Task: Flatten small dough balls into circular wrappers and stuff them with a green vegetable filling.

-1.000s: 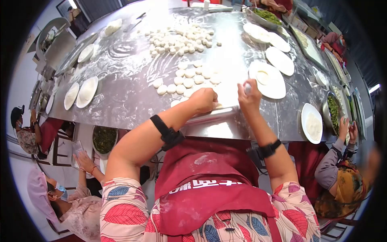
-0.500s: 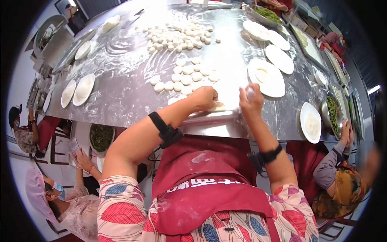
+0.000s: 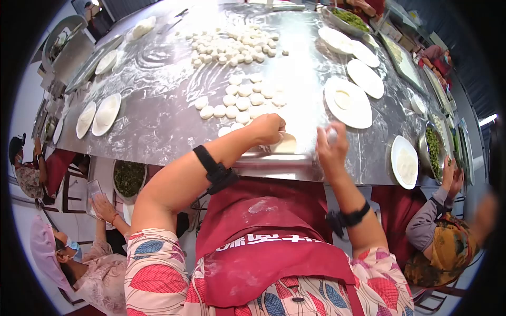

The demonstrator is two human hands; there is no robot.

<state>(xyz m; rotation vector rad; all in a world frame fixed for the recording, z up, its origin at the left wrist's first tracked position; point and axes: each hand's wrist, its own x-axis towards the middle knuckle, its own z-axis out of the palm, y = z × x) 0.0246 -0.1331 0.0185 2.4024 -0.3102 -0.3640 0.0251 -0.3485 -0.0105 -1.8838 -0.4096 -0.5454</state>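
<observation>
The left hand (image 3: 267, 129) presses down on a flat dough round (image 3: 285, 142) at the near edge of the steel bench (image 3: 158, 116), its grip narrow, fingers curled on the round's far rim. The right hand (image 3: 330, 147) is closed around a small rolling pin (image 3: 332, 136), of which only the pale end shows; the pin sits just right of the round. This looks like the rolling-out step, with the left hand turning the round while the pin thins it. A next move would call for a light, even pass of the pin over the edge and a small turn of the dough.

The bench is dusted with flour. Dough pieces (image 3: 237, 102) lie in rows just beyond the left hand, and plates (image 3: 348, 102) with finished rounds stand to the right. Bowls of greens (image 3: 435, 147) sit at the bench's edges, and other people are seated around it.
</observation>
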